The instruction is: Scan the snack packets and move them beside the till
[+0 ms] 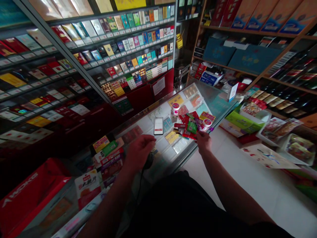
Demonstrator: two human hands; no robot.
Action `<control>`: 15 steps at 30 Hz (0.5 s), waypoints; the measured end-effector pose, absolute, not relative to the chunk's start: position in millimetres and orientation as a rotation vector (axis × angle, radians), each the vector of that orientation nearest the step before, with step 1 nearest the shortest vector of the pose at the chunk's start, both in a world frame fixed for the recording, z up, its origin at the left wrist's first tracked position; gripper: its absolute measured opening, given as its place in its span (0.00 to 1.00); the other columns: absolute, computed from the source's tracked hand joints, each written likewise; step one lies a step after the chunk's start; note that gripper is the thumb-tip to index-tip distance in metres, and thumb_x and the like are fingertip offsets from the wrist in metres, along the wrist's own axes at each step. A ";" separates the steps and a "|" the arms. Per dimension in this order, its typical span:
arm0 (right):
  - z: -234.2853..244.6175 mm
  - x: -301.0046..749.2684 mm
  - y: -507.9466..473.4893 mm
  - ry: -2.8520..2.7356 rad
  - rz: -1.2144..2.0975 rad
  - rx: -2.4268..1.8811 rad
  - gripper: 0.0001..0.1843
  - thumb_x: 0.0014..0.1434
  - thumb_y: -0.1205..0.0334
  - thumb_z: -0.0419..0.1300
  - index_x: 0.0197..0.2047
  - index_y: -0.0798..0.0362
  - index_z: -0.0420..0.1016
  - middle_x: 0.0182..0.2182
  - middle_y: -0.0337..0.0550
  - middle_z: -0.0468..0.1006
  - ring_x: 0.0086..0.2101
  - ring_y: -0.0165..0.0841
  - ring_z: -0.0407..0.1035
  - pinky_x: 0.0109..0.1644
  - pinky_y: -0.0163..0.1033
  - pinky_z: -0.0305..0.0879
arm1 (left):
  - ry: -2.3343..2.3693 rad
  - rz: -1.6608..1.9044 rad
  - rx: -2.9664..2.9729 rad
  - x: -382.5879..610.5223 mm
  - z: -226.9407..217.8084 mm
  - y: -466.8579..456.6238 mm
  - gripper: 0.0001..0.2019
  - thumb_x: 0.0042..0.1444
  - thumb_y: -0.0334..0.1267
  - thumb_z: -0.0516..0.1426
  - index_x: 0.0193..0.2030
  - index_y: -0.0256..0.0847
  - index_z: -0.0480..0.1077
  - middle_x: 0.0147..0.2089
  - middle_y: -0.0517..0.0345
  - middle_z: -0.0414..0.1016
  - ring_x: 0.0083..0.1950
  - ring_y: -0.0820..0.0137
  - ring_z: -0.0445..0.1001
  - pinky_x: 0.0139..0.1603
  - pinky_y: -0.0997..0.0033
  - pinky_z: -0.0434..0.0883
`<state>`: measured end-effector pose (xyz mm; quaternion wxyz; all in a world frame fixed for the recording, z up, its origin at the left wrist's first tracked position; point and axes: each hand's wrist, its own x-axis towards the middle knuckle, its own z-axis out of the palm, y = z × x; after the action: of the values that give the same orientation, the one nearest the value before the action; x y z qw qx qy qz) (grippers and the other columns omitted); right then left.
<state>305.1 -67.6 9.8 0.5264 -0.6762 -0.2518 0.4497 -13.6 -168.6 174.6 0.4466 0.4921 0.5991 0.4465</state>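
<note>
On the glass counter (162, 150), my left hand (140, 150) reaches forward, its loosely bent fingers just short of a phone (158, 129) with a lit screen. A dark object with a cable (149, 161) is partly hidden beside that hand. My right hand (204, 142) is at the near edge of a pile of small snack packets, its fingers closed; what they pinch is hidden. Among the pile are a green packet (192, 127), red packets (182, 125) and a white tub (206, 123). Another white tub with a pink label (175, 108) stands behind them.
Cigarette shelves (128, 49) line the back wall. To the left are a red box (37, 185) and stacked snack packs (109, 153). Open boxes of packaged snacks (250, 115) and rows of bottles (279, 99) stand to the right.
</note>
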 end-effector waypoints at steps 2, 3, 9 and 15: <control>11.3 304.8 -67.4 -0.623 1.036 -1.597 0.16 0.48 0.59 0.71 0.41 0.53 0.79 0.28 0.37 0.83 0.27 0.32 0.78 0.23 0.30 0.68 | 1.348 1.056 1.235 19.8 159.7 -146.0 0.11 0.56 0.45 0.67 0.44 0.45 0.79 0.43 0.51 0.82 0.45 0.60 0.80 0.47 0.61 0.73; 11.6 304.9 -67.5 -0.633 1.036 -1.586 0.16 0.49 0.59 0.71 0.41 0.53 0.79 0.28 0.38 0.83 0.27 0.33 0.79 0.23 0.31 0.69 | 1.304 1.028 1.227 35.6 150.3 -133.8 0.11 0.56 0.44 0.67 0.45 0.45 0.79 0.46 0.50 0.83 0.46 0.59 0.80 0.47 0.61 0.73; 12.6 313.1 -64.0 -0.718 1.111 -1.609 0.18 0.52 0.58 0.69 0.46 0.55 0.78 0.32 0.42 0.84 0.29 0.34 0.81 0.25 0.31 0.72 | 1.362 0.795 1.433 107.0 99.6 -59.8 0.12 0.61 0.34 0.59 0.50 0.40 0.78 0.51 0.48 0.84 0.53 0.60 0.81 0.55 0.62 0.74; 18.6 322.8 -49.5 -0.908 1.191 -1.640 0.18 0.56 0.59 0.67 0.50 0.55 0.79 0.35 0.45 0.86 0.30 0.36 0.82 0.26 0.32 0.74 | 1.578 0.492 1.836 149.6 86.6 -5.7 0.18 0.62 0.28 0.54 0.55 0.40 0.77 0.57 0.47 0.82 0.58 0.61 0.79 0.59 0.66 0.71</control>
<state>322.8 -49.5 18.6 0.4444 -0.6616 -0.3661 0.4804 149.6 -5.7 86.6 0.3296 0.7017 0.6030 0.1880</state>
